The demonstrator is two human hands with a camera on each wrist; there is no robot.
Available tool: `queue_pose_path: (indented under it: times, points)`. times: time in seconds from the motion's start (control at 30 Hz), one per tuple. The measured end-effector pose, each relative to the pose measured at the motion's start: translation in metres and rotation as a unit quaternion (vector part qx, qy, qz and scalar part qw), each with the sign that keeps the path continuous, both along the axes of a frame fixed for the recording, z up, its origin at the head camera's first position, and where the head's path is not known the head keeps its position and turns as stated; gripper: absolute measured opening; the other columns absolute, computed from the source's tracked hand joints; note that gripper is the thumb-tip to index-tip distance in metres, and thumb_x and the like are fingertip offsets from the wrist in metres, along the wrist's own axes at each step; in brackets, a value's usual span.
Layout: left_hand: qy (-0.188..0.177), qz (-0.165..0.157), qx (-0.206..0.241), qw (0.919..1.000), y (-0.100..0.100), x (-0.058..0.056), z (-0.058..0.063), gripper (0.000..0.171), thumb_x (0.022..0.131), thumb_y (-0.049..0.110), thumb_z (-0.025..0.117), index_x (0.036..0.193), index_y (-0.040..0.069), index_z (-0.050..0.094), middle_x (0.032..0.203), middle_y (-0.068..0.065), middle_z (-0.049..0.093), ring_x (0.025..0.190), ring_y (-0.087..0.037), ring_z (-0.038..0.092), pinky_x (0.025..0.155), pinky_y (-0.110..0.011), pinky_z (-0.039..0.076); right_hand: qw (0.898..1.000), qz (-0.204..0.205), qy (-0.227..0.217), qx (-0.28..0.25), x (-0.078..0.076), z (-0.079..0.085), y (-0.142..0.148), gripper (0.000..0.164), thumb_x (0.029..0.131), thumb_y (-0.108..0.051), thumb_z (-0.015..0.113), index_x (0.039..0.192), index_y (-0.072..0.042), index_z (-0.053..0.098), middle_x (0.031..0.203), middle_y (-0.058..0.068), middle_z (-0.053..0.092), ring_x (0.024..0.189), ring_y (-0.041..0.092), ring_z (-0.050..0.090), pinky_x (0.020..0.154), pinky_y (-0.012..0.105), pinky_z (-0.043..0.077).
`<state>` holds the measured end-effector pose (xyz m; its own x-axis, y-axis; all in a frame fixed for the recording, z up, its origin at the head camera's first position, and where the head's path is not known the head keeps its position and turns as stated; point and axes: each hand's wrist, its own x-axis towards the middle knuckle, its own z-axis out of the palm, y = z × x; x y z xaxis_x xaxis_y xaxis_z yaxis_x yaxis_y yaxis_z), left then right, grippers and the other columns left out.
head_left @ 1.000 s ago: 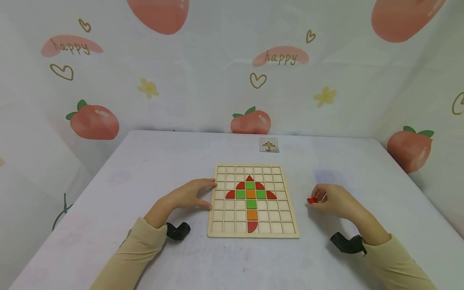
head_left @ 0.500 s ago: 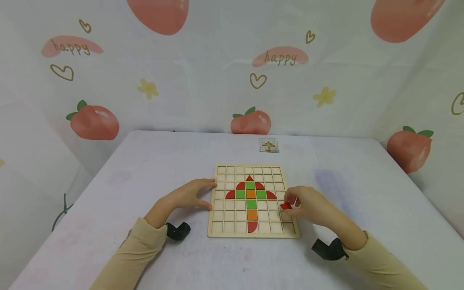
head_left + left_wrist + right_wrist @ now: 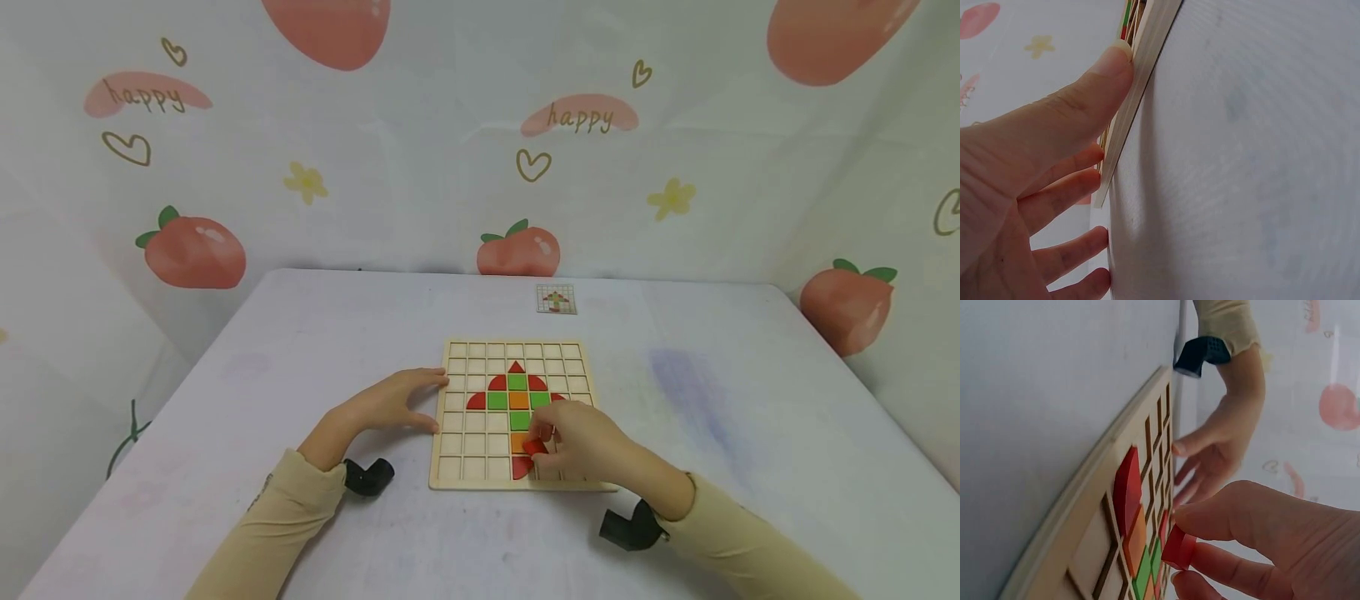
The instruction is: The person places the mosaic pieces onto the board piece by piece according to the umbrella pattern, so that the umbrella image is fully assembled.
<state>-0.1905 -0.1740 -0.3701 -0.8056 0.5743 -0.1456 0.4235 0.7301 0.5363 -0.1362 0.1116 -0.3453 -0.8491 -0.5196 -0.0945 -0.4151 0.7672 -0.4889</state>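
A square wooden grid board [image 3: 475,446] lies flat on the table. Set in it are red, green and orange blocks that form an arrow-like figure, with a red quarter-round block [image 3: 1127,490] at its near end. My left hand [image 3: 393,402] rests at the board's left edge, fingers extended and thumb touching the rim in the left wrist view. Over the lower right part of the board, my right hand [image 3: 583,440] pinches a small red block [image 3: 1179,549] between thumb and fingers. That block is held above the cells beside the lower orange block [image 3: 518,442]; its full shape is partly hidden.
A small card [image 3: 556,299] printed with a similar figure on a grid lies behind the board. The white-covered table [image 3: 337,317] meets a printed curtain [image 3: 420,167] at the back. Each wrist carries a black camera mount [image 3: 369,477].
My right hand has moved left from the table beside the board to above its lower middle, carrying the red block. The left hand stays at the left edge.
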Motion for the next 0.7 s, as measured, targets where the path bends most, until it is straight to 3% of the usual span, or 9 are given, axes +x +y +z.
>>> queue_pose_path:
  times: [0.3,0.5,0.7]
  points:
    - [0.000,-0.001,-0.003,1.0000,0.000,0.000,0.002,0.069,0.077,0.026,0.076,0.134,0.000,0.047,0.147,-0.018,0.039,0.137,-0.038,0.033,0.114,-0.052,0.029,0.998,0.039,0.039,-0.013,0.006,-0.007,-0.017,0.009,0.075,-0.018,0.071,0.074,-0.018,0.062,0.061,-0.011,0.052,0.054,0.002,0.041,0.045,0.015,0.034]
    - [0.004,-0.001,-0.004,1.0000,0.001,-0.001,0.000,0.068,0.077,0.026,0.075,0.134,0.001,0.047,0.146,-0.019,0.040,0.136,-0.038,0.034,0.113,-0.053,0.029,0.996,0.062,0.063,-0.003,0.006,-0.010,-0.026,0.014,0.074,-0.024,0.073,0.074,-0.017,0.060,0.063,-0.010,0.052,0.060,0.003,0.043,0.049,0.015,0.035]
    - [0.003,-0.001,0.001,1.0000,0.001,-0.001,0.000,0.068,0.077,0.026,0.076,0.134,0.001,0.047,0.146,-0.019,0.040,0.136,-0.038,0.034,0.113,-0.052,0.029,0.996,0.066,0.060,0.017,0.007,-0.010,-0.035,0.015,0.073,-0.021,0.073,0.074,-0.016,0.060,0.063,-0.008,0.053,0.061,0.004,0.043,0.048,0.016,0.035]
